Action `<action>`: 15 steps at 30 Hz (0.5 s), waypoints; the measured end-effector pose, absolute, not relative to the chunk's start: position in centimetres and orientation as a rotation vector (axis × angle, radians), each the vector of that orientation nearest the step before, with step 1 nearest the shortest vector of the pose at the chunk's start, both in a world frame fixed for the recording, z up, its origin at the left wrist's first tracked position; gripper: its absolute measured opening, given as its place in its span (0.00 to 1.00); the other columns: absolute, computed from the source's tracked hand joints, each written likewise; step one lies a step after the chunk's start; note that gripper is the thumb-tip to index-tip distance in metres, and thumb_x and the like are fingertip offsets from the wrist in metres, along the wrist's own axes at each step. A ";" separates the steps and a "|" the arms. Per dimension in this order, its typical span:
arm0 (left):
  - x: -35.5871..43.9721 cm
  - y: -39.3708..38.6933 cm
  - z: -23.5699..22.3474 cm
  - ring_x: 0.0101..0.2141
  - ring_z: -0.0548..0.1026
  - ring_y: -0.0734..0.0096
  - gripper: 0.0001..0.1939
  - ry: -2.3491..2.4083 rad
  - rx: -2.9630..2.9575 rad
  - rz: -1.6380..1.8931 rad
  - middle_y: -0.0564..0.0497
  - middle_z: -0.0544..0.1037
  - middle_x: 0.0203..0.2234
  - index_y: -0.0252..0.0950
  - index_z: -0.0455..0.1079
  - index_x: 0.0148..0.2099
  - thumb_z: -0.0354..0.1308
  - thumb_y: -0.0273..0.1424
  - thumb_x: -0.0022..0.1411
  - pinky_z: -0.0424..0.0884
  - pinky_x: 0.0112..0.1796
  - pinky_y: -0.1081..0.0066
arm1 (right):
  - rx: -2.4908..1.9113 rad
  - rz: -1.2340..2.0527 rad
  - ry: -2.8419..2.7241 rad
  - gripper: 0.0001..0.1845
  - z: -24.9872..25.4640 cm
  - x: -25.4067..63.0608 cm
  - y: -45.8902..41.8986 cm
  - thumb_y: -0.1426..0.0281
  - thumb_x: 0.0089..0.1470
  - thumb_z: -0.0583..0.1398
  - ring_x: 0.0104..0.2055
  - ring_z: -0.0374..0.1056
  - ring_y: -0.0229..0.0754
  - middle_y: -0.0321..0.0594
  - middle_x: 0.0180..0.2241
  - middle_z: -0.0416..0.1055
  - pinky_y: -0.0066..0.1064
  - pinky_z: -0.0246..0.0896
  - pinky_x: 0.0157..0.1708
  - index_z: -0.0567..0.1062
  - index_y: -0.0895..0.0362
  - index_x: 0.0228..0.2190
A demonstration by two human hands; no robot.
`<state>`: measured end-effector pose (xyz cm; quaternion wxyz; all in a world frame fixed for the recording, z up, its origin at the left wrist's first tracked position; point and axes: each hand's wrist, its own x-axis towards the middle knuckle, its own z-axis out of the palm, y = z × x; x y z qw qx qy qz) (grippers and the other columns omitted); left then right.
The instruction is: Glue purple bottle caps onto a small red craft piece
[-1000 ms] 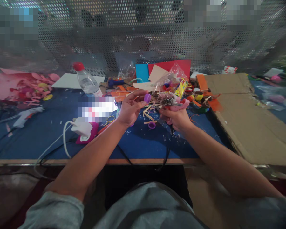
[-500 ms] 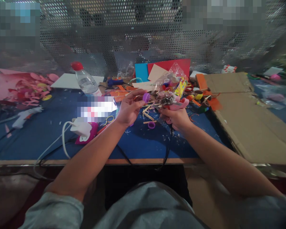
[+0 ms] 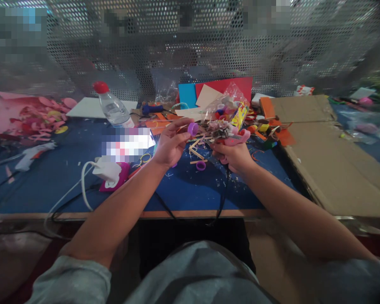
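Two bare hands are working close together above a blue tabletop [image 3: 183,192]. The left hand [image 3: 170,148] is pinching a small purple bottle cap [image 3: 193,129] between thumb and fingers in a narrow grip. The right hand [image 3: 236,158] is wrapping its fingers around a pink glue gun [image 3: 240,138], whose black cord [image 3: 222,202] is trailing down towards the table's near edge. The cap is sitting at the left hand's fingertips, to the left of the gun, with a small gap showing. The gun's long axis is running roughly sideways, its front end pointing left towards the cap, though a matted grey clump [image 3: 221,130] is hiding much of that end. Below and between the hands, thin wooden sticks [image 3: 196,153] and a purple ring [image 3: 201,169] are lying on the blue surface. Compared with the earlier frame, both grips are staying the same; the cap is appearing very slightly farther left, and the whole view is shifting a little too, so any real movement is looking tiny.
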<state>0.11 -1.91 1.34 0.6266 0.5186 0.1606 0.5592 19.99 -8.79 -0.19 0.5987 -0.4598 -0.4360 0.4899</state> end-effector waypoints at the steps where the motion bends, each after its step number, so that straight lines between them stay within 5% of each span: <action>1: 0.1 -1.9 1.4 0.41 0.81 0.71 0.18 0.366 1.185 1.284 0.52 0.85 0.42 0.44 0.84 0.45 0.78 0.34 0.50 0.78 0.40 0.72 | -1.060 1.138 -1.008 0.29 -0.2 20.0 -8.8 0.61 0.37 0.81 0.20 0.55 0.32 0.29 0.21 0.62 0.29 0.51 0.17 0.68 0.51 0.26; 15: 0.0 -1.8 1.5 0.41 0.82 0.71 0.20 0.317 1.164 1.282 0.51 0.85 0.41 0.41 0.83 0.47 0.79 0.34 0.51 0.79 0.42 0.72 | -1.089 1.139 -1.020 0.28 -0.2 20.0 -8.9 0.61 0.40 0.80 0.19 0.56 0.33 0.28 0.20 0.61 0.29 0.52 0.17 0.66 0.51 0.27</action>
